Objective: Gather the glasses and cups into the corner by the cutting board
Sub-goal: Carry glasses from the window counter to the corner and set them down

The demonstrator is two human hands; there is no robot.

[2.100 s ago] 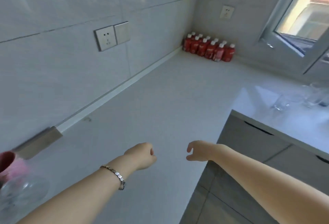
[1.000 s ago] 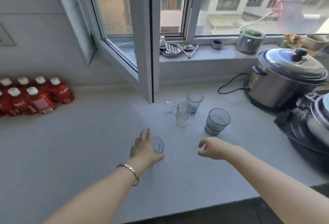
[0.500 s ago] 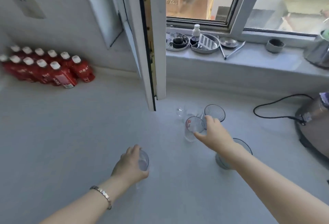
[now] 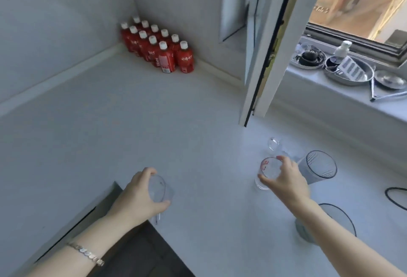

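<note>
My left hand is closed around a small clear glass, held just over the inner corner of the white counter. My right hand grips the rim of a clear glass with red print that stands on the counter. A tall grey ribbed glass stands right behind that hand. A tiny clear glass sits farther back. A second grey glass is partly hidden by my right forearm. No cutting board is in view.
Several red bottles with white caps fill the far corner. An open window sash juts over the counter above the glasses. Metal dishes lie on the sill. A black cord loops at right. Dark cabinet fronts lie below.
My right hand has shifted from the grey glass's rim onto the red-printed glass and closed on it. My left hand keeps the small glass. The view has swung left and down.
</note>
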